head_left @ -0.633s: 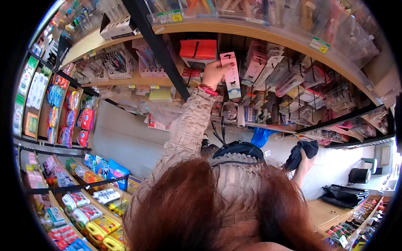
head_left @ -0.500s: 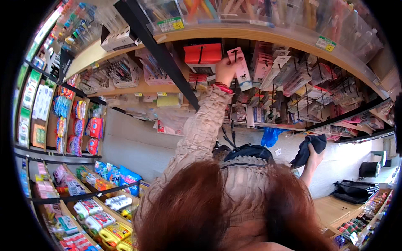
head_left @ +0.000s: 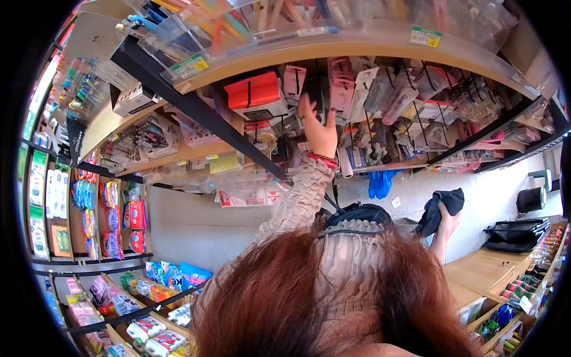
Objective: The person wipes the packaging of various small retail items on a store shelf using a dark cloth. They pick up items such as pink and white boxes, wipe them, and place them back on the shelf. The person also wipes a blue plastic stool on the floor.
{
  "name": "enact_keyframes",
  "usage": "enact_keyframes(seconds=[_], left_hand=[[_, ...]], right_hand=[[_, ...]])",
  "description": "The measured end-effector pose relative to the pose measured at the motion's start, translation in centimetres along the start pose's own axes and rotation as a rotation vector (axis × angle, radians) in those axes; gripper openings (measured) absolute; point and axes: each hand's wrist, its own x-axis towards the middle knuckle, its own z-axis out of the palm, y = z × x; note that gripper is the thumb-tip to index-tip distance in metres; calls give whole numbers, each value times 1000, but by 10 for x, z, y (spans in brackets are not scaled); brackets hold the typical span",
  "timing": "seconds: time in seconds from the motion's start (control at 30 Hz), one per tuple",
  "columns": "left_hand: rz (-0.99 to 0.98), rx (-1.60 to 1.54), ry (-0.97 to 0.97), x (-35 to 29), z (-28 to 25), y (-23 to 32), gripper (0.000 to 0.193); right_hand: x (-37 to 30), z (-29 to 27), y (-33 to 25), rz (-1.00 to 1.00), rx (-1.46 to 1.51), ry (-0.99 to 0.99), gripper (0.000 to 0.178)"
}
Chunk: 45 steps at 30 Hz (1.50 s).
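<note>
My left hand [head_left: 319,132] is raised in front of the hanging goods, its fingers spread and holding nothing. Just above its fingertips hangs a narrow pink package [head_left: 294,81] on a black hook. More pink packages [head_left: 341,95] hang to the right of the hand. On its left is a red-and-white box [head_left: 253,95]. Off to the right, my right hand [head_left: 447,225] is closed round a bunched black cloth [head_left: 441,208].
A wooden shelf edge [head_left: 333,44] with clear bins crosses above the hooks. A black upright post [head_left: 220,122] slants left of my arm. A blue plastic bag [head_left: 380,183] hangs below the display. Shelves of bottles and bagged goods [head_left: 135,214] stand at the left.
My left hand has let go of the pink package, which now hangs on its hook, and has lowered with its fingers spread. My right hand still holds the cloth. The view has shifted.
</note>
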Motion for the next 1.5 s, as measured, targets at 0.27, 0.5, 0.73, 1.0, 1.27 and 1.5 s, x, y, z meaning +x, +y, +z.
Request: enact_keyframes(seconds=[0.27,0.5,0.73,1.0,1.27,1.5], left_hand=[[-186,111,-42,-19,46,-13,63],[-270,-3,9,-33,52,-6,31],[-349,-467,-184,-31,17,-6,19],[-282,-219,-307,-37,-39,24,19],[287,30,-572,-70,8,113,13],[548,1,-725,-88,55,142,14]], right_hand=[[18,-16,13,-44,-58,-11,47],[27,-25,14,-12,-8,-40,50],[41,-28,15,-1,-63,-85,51],[25,4,-25,166,390,-275,47],[10,60,-95,49,727,-418,52],[22,76,-126,-236,591,-422,81]])
